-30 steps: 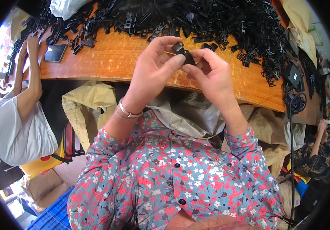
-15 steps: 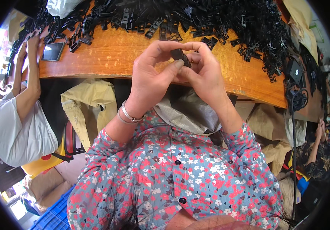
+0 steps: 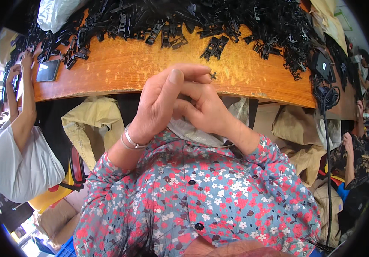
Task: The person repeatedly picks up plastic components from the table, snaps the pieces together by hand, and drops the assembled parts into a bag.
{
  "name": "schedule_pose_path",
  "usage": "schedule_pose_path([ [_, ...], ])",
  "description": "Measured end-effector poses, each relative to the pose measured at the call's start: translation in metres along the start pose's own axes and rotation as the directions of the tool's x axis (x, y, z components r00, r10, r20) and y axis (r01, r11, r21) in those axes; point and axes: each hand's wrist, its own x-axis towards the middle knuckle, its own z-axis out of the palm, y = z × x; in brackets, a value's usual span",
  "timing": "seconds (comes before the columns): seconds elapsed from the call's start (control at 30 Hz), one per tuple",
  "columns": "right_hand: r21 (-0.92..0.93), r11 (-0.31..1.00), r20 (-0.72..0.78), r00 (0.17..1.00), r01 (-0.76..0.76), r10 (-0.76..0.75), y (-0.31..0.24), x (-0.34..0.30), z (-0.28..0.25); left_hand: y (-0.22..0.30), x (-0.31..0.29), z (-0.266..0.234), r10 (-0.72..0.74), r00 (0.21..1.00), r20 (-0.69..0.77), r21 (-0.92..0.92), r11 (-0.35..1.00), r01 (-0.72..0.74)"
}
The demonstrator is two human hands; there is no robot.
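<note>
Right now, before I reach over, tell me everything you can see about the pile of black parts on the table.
The pile of black parts is a broad, tangled heap of small pieces that look like plastic. Many are long and narrow, some with openings cut through. It spreads along the far side of the wooden table, with loose pieces at its near edge. A whitish bag adjoins it at upper left. The picture's top edge cuts it off.

head: left fisheye, head-worn | faces down | near above left hand, right hand | table beyond
</note>
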Motion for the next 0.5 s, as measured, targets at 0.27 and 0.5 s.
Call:
schedule_pose_path([
  [0.27, 0.008, 0.961, 0.110, 0.956, -0.276, 0.273, -0.022, 0.016, 0.008, -0.009, -0.011, -0.010, -0.095, 0.905, -0.414, -0.163, 0.986, 0.029],
  [0.5, 0.198, 0.864, 0.136, 0.886, -0.463, 0.444, -0.010, -0.016, 0.004, -0.025, -0.027, -0.013, 0.042, 0.909, -0.414, 0.330, 0.938, 0.107],
])
